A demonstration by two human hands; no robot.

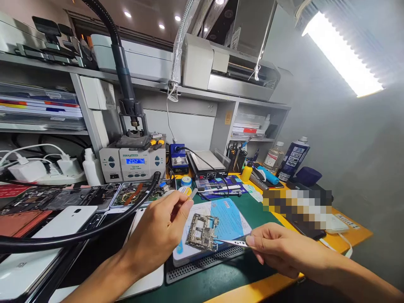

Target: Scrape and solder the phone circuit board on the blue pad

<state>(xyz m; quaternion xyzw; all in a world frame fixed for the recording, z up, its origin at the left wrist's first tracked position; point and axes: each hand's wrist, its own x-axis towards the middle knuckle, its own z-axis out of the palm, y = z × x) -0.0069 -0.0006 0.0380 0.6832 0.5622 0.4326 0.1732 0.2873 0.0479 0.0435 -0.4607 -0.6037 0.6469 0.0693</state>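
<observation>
A phone circuit board [203, 232], with rectangular openings in its frame, lies on a blue-and-white box [232, 214]. My right hand [277, 244] is closed around a pair of silver tweezers [235, 243], the tips at the board's right edge; I cannot tell whether they touch it. Left of the board, my left hand [167, 219] pinches a thin flat metal piece [193, 193] that sticks up past the fingertips. Most of that piece is hidden by the fingers. Under the box is a dark perforated plate [202, 263] on the green mat [217, 286].
At the back stand a soldering station [134, 162] and a heating plate [208, 164]. A black hose [94, 233] crosses on the left above several phones [34, 248]. A spray can [293, 158], a clear bottle [273, 158] and a yellow bottle [246, 172] stand at the right.
</observation>
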